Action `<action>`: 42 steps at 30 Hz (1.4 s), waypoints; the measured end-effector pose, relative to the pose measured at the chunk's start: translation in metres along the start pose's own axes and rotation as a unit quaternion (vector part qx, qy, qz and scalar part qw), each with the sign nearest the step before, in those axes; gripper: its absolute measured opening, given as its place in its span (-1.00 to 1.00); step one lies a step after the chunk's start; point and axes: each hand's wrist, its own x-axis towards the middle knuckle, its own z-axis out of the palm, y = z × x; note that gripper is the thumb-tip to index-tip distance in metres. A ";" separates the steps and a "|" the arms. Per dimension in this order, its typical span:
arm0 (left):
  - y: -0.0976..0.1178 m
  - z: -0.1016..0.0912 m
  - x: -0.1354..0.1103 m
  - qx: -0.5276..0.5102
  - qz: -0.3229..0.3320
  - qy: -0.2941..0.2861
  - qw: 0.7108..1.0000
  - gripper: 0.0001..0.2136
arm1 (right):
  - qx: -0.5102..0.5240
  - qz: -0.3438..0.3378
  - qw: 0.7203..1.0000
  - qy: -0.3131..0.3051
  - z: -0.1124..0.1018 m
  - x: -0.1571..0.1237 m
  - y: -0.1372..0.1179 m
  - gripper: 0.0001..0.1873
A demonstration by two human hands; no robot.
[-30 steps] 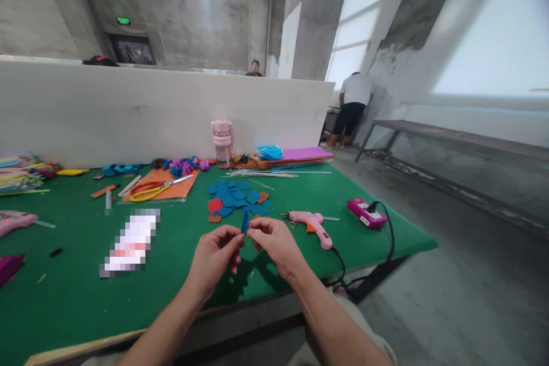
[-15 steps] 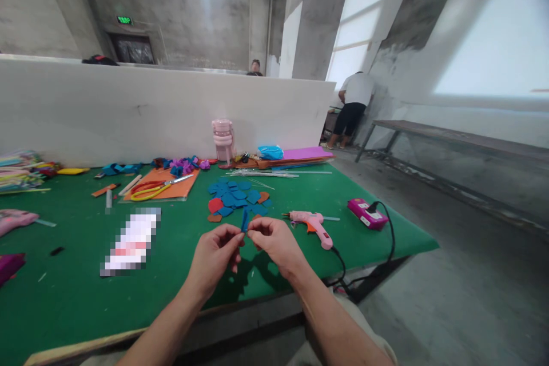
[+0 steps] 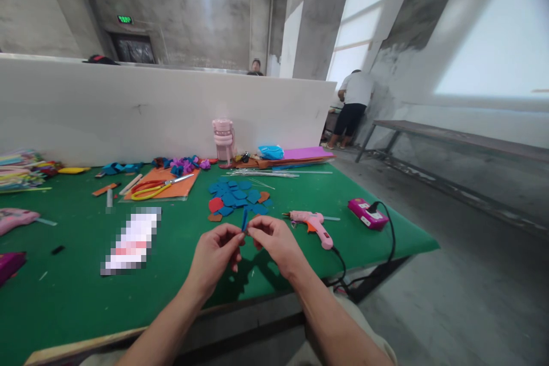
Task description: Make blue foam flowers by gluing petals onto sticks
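My left hand (image 3: 214, 256) and my right hand (image 3: 277, 243) meet above the near edge of the green table (image 3: 77, 291). Both pinch one small blue felt piece (image 3: 244, 219) that stands upright between their fingertips. Just beyond it lies a heap of blue felt petals (image 3: 235, 194) with a red one (image 3: 215, 205) at its near left. A pink glue gun (image 3: 311, 223) lies on the table to the right of my right hand, its black cord running off the edge.
A pink power block (image 3: 367, 213) sits near the table's right corner. Scissors (image 3: 156, 187) rest on an orange sheet (image 3: 165, 184). A pink bottle (image 3: 223, 138) stands by the white partition (image 3: 128, 108). A person (image 3: 352, 104) stands at the far right.
Both hands with the blue felt piece have barely shifted, slightly upward in view. Nothing else on the table has moved.
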 end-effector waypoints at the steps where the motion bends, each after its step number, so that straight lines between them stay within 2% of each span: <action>1: 0.000 0.000 0.000 -0.003 -0.001 0.001 1.000 -0.76 | 0.016 0.012 1.000 -0.002 0.000 0.000 -0.001 -0.91; 5: 0.003 0.001 0.000 -0.014 -0.009 0.006 1.000 -0.76 | 0.051 0.038 0.998 0.004 0.003 0.000 -0.001 -0.87; 9: 0.002 0.001 0.000 -0.006 -0.009 0.008 1.000 -0.77 | 0.018 0.016 1.000 0.009 0.008 -0.001 0.001 -0.77; 12: 0.000 0.001 0.000 0.001 -0.003 0.001 1.000 -0.77 | 0.003 -0.001 0.999 0.032 0.010 -0.001 0.002 -0.77; 15: 0.000 0.001 -0.001 0.001 -0.003 0.002 1.000 -0.76 | 0.022 0.010 0.999 0.034 0.009 0.000 0.002 -0.77; 19: 0.001 0.001 0.000 -0.030 -0.009 0.039 0.999 -0.73 | 0.088 0.033 0.994 0.055 0.007 0.002 0.006 -0.76; 21: 0.001 0.000 0.002 -0.053 -0.015 0.053 0.997 -0.72 | 0.088 0.036 0.993 0.075 0.006 0.003 0.009 -0.75; 27: -0.004 -0.002 0.005 -0.095 -0.032 0.040 0.994 -0.72 | 0.068 -0.008 0.996 0.058 0.009 0.001 0.009 -0.79; 32: -0.005 0.001 0.002 -0.076 -0.015 0.018 0.997 -0.75 | 0.074 0.022 0.996 0.037 0.017 -0.001 0.007 -0.74; 36: -0.005 0.003 0.001 -0.056 -0.006 0.018 0.998 -0.77 | 0.082 0.004 0.995 0.051 0.018 0.000 0.010 -0.78; 42: -0.005 0.003 0.002 -0.110 -0.014 0.016 0.994 -0.78 | 0.069 0.000 0.997 0.046 0.014 0.000 0.007 -0.86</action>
